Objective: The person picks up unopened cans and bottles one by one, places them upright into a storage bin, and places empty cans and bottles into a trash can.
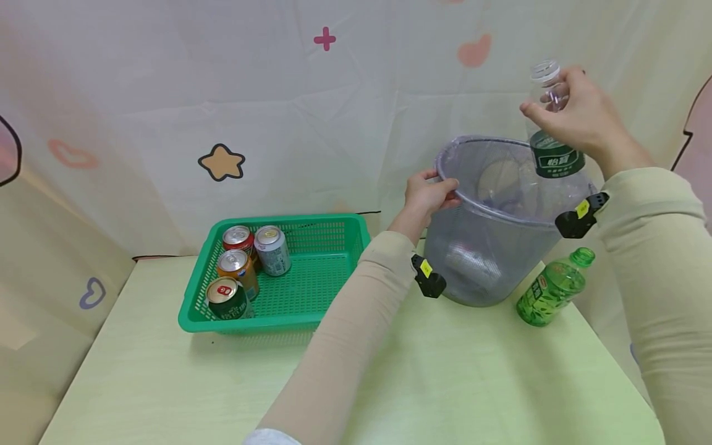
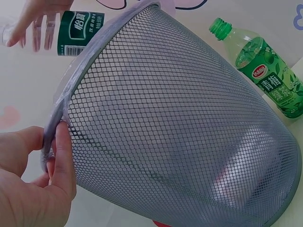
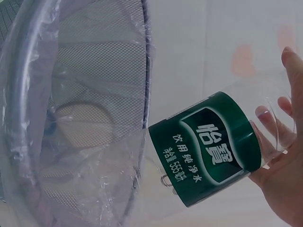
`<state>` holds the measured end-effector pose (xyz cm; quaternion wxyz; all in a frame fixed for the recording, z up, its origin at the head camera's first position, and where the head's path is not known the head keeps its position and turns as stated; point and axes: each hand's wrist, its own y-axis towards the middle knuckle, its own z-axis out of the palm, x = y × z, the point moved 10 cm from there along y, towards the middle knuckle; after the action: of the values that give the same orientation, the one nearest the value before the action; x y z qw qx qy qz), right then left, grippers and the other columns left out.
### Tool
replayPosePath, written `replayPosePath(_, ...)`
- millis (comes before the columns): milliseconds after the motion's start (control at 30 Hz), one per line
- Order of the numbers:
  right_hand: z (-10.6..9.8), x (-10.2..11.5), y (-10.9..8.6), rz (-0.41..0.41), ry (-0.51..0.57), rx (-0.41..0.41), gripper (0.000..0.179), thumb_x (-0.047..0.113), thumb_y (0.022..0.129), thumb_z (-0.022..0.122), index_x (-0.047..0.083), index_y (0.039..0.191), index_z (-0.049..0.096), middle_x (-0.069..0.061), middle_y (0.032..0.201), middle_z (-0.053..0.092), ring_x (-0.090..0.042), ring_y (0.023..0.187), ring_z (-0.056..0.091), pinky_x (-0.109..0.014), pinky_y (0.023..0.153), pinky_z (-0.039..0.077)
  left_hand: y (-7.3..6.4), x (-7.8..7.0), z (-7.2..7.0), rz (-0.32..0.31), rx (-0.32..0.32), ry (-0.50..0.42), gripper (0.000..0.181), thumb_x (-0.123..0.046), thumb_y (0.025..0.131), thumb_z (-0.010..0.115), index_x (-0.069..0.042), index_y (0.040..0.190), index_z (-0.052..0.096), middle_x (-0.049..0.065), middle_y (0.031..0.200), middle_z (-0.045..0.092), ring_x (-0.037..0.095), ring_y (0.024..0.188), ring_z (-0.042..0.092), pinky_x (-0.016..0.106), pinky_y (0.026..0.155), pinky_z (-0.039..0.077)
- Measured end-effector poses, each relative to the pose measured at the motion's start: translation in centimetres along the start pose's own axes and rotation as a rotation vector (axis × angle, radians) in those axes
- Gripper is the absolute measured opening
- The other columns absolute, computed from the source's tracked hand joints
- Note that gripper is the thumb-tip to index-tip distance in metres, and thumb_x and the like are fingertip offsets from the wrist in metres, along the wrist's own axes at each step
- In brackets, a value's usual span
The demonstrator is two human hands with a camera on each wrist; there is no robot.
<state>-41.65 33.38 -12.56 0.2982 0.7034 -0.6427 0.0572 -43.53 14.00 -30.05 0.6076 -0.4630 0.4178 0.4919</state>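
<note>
My left hand (image 1: pixel 427 196) pinches the rim of a grey mesh wastebasket (image 1: pixel 473 272) lined with a clear plastic bag. The thumb and fingers lie on both sides of that rim in the left wrist view. With my right hand (image 1: pixel 592 117) I grip the upper part of a clear plastic water bottle (image 1: pixel 558 156) with a dark green label. It has no cap, and its neck points up. Its lower end overlaps the wastebasket's mouth at the right side. Through the mesh a pale, shiny shape (image 2: pixel 246 165) shows near the bottom; its kind is unclear.
A green tea bottle (image 1: pixel 550 290) with a green cap stands right of the wastebasket, near the table's edge. To the left, a green plastic basket (image 1: pixel 317 321) holds several drink cans (image 1: pixel 272 250). A patterned curtain (image 1: pixel 278 111) hangs behind the pale table (image 1: pixel 445 383).
</note>
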Motion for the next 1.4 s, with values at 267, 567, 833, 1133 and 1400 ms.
replayPosePath(267, 0.8, -0.3, -0.3, 0.005, -0.003, 0.056, 0.057, 0.045, 0.087, 0.054, 0.003, 0.119, 0.033, -0.022, 0.131, 0.045, -0.040, 0.112, 0.044, -0.034, 0.073, 0.035, 0.1, 0.1, 0.0, -0.004, 0.001, -0.003, 0.038, -0.005, 0.082, 0.067, -0.007, 0.118, 0.055, 0.007, 0.070, 0.061, 0.011, 0.052, 0.060, 0.023, 0.057, 0.054)
replayPosePath(567, 1.3, -1.1, -0.7, 0.017, 0.027, 0.086, 0.070, 0.044, 0.087, 0.054, 0.003, 0.135, 0.026, -0.024, 0.136, 0.040, -0.044, 0.118, 0.040, -0.052, 0.086, 0.037, 0.0, 0.2, 0.2, -0.014, 0.005, -0.015, 0.039, -0.004, 0.082, 0.066, -0.006, 0.119, 0.054, 0.006, 0.070, 0.061, 0.011, 0.052, 0.059, 0.022, 0.057, 0.054)
replayPosePath(833, 1.5, -1.2, -0.8, 0.007, 0.039, 0.108, 0.073, 0.043, 0.090, 0.050, 0.015, 0.148, 0.015, -0.022, 0.145, 0.030, -0.044, 0.129, 0.030, -0.062, 0.101, 0.024, -0.2, 0.2, 0.2, -0.014, 0.009, 0.001, 0.040, -0.006, 0.083, 0.066, -0.008, 0.121, 0.054, 0.009, 0.076, 0.064, 0.011, 0.053, 0.060, 0.023, 0.058, 0.054)
replayPosePath(1133, 1.2, -1.0, -1.5, -0.022, 0.058, 0.130, 0.071, 0.041, 0.091, 0.048, 0.020, 0.149, 0.012, -0.021, 0.148, 0.024, -0.044, 0.132, 0.025, -0.064, 0.101, 0.021, -0.3, 0.1, 0.3, -0.009, 0.011, -0.007, 0.042, -0.006, 0.083, 0.066, -0.007, 0.123, 0.053, 0.008, 0.071, 0.062, 0.012, 0.055, 0.061, 0.023, 0.058, 0.055)
replayPosePath(1400, 0.5, -0.9, -2.3, -0.055, 0.050, 0.133, 0.069, 0.037, 0.092, 0.047, 0.020, 0.149, 0.012, -0.022, 0.148, 0.024, -0.044, 0.133, 0.022, -0.065, 0.103, 0.017, -0.3, 0.0, 0.3, -0.010, 0.006, -0.008, 0.042, -0.006, 0.082, 0.067, -0.007, 0.122, 0.054, 0.007, 0.070, 0.061, 0.012, 0.054, 0.060, 0.023, 0.059, 0.055)
